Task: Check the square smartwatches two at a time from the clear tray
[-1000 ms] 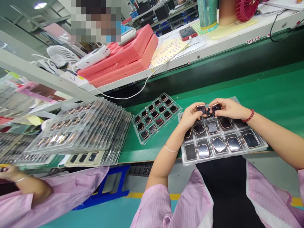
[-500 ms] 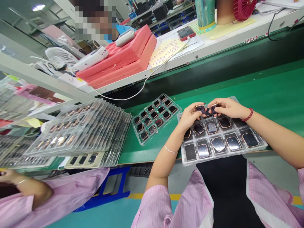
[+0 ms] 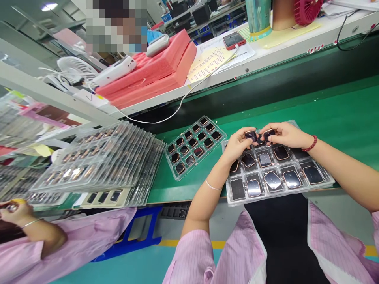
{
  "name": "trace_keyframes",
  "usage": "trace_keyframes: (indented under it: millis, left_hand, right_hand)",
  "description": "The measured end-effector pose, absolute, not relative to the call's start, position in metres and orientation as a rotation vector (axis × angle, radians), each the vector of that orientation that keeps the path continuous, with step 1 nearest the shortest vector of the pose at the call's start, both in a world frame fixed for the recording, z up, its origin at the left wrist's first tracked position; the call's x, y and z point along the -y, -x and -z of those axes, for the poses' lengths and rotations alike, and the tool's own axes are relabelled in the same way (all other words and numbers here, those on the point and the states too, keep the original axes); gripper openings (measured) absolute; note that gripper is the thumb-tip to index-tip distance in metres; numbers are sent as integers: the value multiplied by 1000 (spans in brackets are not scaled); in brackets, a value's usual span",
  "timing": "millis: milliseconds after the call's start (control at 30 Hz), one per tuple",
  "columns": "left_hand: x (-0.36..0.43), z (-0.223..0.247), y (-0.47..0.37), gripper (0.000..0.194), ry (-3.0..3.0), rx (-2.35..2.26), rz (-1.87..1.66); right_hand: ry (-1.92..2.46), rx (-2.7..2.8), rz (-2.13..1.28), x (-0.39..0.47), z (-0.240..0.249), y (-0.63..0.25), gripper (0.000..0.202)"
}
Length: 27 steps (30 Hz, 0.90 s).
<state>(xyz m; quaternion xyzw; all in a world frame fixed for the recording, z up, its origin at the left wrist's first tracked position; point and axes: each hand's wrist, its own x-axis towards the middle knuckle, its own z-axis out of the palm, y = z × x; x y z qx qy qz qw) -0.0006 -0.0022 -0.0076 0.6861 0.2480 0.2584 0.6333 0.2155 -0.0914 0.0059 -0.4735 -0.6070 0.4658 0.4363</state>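
1. The left hand (image 3: 235, 146) grips one watch (image 3: 250, 136); the right hand (image 3: 286, 135) grips a second watch (image 3: 269, 135); both are over the clear tray (image 3: 237, 202), so a slack pinch could drop either onto the screens below.
2. The held watches sit close; a small wrist turn could scratch them.
3. The clear tray lies at the bench (image 3: 340, 118) edge; a forearm nudge could tip it.

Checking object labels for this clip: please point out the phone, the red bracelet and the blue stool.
Phone (image 3: 233, 39): head view, on its screen.
Red bracelet (image 3: 314, 143): head view, on its beads.
Blue stool (image 3: 127, 247): head view, on its lower bar.
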Motion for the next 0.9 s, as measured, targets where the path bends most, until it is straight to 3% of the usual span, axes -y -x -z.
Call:
trace_keyframes:
  millis: [467, 900]
  left_hand:
    - [2, 8, 0, 49, -1558, -540, -627]
    - [1, 9, 0, 46, -1571, -543, -615]
  right_hand:
    - [1165, 1512, -1141, 93, -10, -212, 23]
    - [1158, 1500, -1175, 93, -8, -213, 29]
